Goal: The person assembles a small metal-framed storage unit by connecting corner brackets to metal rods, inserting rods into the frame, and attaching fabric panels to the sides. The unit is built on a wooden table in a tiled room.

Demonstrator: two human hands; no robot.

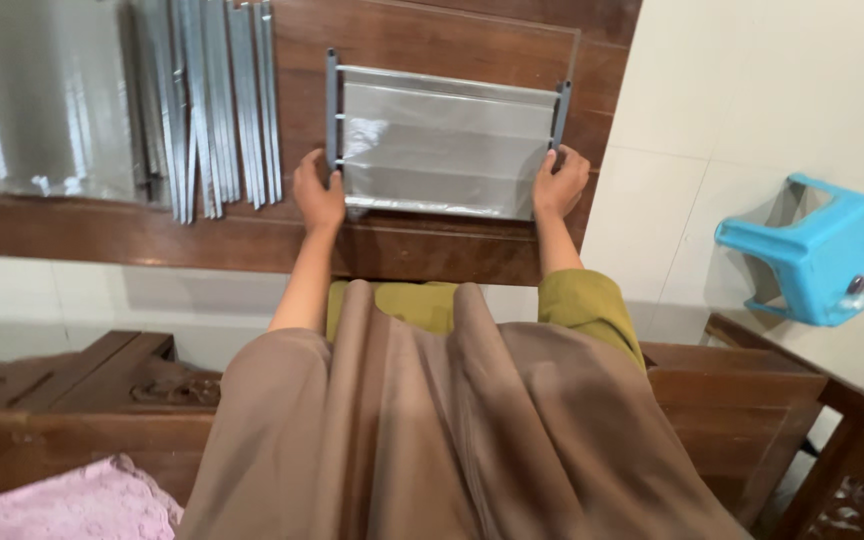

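While the person leans over the dark wooden table [432, 250], both arms reach out to a grey framed panel of clear plastic sheeting [442, 140] lying flat near the table's near edge. Their left hand [319, 193] curls loosely around the panel's left grey rail, fingers partly closed on it. Their right hand [559, 183] presses against the right rail, fingers bent, thumb at the lower corner. Further left on the table lies a stack of similar clear sheets and grey strips [122, 100]. Off to the right, a blue plastic stool [817, 250] sits on the pale floor.
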